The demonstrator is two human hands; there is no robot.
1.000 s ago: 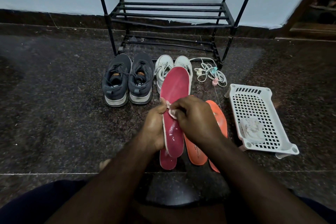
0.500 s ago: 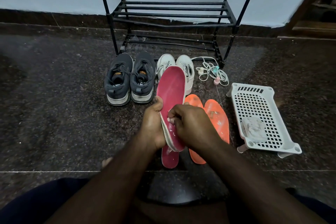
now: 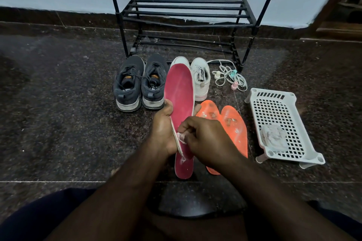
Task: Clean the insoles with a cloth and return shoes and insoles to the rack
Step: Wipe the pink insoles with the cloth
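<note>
The left hand point(image 3: 163, 129) is reaching in from seven o'clock and gripping a red insole point(image 3: 180, 92) by its left edge, thumb lying up along that edge and fingertips showing past the right edge at about three o'clock of the palm; the insole is standing tilted, toe toward twelve o'clock, heel hidden behind both hands; the right hand point(image 3: 205, 139) is coming in from five o'clock, knuckles up, its curled fingers pinching a small pale cloth point(image 3: 181, 137) against the insole's lower left edge; most of the cloth is hidden inside that fist; a second red insole point(image 3: 183, 166) is lying on the floor point(image 3: 58, 123) under the hands, only its heel end showing; two orange insoles point(image 3: 233, 129) are lying just at three o'clock of the hands, partly covered by the right wrist; the dark shoes point(image 3: 139, 82) and white shoes point(image 3: 200, 78) are sitting at twelve o'clock before the black rack point(image 3: 188, 13), the left white shoe mostly blocked by the held insole; the rack's top is being cut off by the frame.
</note>
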